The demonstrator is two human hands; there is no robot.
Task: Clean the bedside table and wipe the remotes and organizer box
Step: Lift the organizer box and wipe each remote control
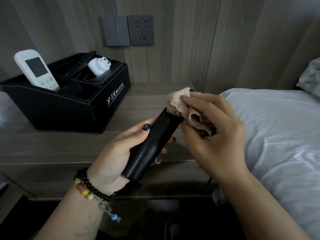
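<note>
My left hand [117, 153] grips a black remote [152, 144] by its lower half, back side up, tilted up to the right above the bedside table [52, 153]. My right hand [216, 129] holds a bunched beige cloth [180, 103] and presses it round the remote's far end, which the cloth hides. The black organizer box [72, 108] stands at the table's back left. A white remote [37, 70] leans in its left compartment. Another black remote [78, 64] lies slanted in a rear compartment.
A white plug adapter [98, 66] rests on the box's lid. Wall switches [115, 31] and a socket [141, 30] sit above the table. A bed with grey-white bedding [277, 129] and a pillow [311, 78] borders the table on the right.
</note>
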